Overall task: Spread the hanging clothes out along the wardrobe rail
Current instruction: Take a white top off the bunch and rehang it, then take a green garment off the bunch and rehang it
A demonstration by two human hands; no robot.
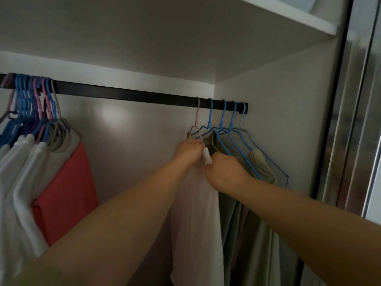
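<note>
Head view: both hands up at the right end of the black rail (127,94), working on the pale pink garment (195,213) that hangs from the pink hanger (197,118). Left hand (188,150) has its fingers curled round the hanger shoulder and the fabric there; right hand (223,172) is closed around a small white clip or peg (207,156) at the garment top, exact pinch not clear. Four more hangers, three of them blue (221,120), sit spaced out just to the right, near the wardrobe side wall. Packed bunch of hangers and clothes (31,104) at far left of rail, incl. white tops and a coral garment (68,193); long bare rail between. Judgement: step is settling this garment on its hanger. To do it well, hold the hanger steady with the left hand, fix the clip square, then set an even gap to the blue ones. Most spreading not done yet; left bunch untouched. Hard to tell: fingertips hidden behind knuckles, clip type blurry, garment bottoms cut off, left rail end out of frame, motion blur lower left.
</note>
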